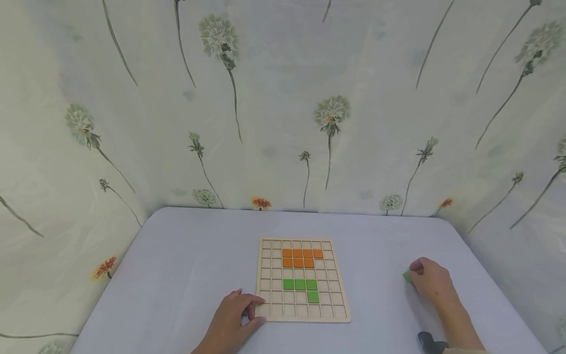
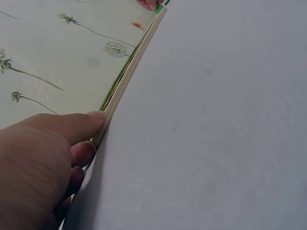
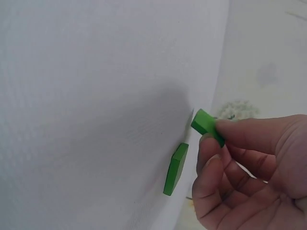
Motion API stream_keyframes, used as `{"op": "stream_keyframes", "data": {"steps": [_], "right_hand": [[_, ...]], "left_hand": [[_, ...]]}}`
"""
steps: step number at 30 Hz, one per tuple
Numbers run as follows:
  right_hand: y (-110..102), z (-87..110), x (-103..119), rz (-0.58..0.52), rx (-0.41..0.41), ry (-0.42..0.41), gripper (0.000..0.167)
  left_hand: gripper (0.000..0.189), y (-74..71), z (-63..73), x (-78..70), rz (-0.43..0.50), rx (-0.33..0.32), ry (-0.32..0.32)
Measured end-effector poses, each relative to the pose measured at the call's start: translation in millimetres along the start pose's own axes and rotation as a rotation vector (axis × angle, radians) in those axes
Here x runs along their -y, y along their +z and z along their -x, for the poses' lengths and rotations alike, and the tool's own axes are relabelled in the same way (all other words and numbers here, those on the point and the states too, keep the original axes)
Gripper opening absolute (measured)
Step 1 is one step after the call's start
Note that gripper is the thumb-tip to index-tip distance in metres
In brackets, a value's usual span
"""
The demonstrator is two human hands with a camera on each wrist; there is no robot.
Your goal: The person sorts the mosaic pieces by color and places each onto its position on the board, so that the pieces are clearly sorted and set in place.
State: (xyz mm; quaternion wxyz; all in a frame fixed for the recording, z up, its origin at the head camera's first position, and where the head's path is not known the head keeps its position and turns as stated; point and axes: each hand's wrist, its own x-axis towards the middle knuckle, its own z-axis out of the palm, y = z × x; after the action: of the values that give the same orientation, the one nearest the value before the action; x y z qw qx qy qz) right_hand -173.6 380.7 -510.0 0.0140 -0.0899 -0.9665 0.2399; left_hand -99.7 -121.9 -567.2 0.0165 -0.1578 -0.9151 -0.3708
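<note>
A square wooden grid board (image 1: pixel 327 313) lies on the table. Several orange tiles (image 1: pixel 298 253) fill cells in its upper part, and several green tiles (image 1: pixel 300 284) form a bent row below them. At the board's near left corner, my left hand (image 1: pixel 232 322) grips the edge between thumb and fingers. Over on the right, away from the board, my right hand (image 1: pixel 432 281) pinches a small green square tile (image 3: pixel 205 123) between thumb and fingertips. In the right wrist view, another green tile (image 3: pixel 176 168) lies on the table close to that hand.
The white-covered table (image 1: pixel 199 255) has a curtain (image 1: pixel 283 123) with dandelion prints behind it and at both sides. A dark strap or device (image 1: pixel 428 340) is at my right wrist.
</note>
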Motion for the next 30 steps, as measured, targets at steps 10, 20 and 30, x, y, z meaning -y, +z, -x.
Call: {"op": "stream_keyframes", "data": {"steps": [10,20,30], "right_hand": [[-2.4,8.6,19.4,-0.042,-0.030,-0.111,0.019],[2.5,20.8,60.1,-0.138,0.032,-0.218,0.014],[16.5,32.6,105.2,-0.183,0.054,-0.331,0.011]], "left_hand": [[0.031,1.5,-0.1,2.1,-0.008,-0.006,0.006],[0.031,0.9,-0.1,-0.5,-0.004,-0.007,-0.005],[0.029,0.4,0.4,-0.4,0.002,-0.001,-0.008]]}}
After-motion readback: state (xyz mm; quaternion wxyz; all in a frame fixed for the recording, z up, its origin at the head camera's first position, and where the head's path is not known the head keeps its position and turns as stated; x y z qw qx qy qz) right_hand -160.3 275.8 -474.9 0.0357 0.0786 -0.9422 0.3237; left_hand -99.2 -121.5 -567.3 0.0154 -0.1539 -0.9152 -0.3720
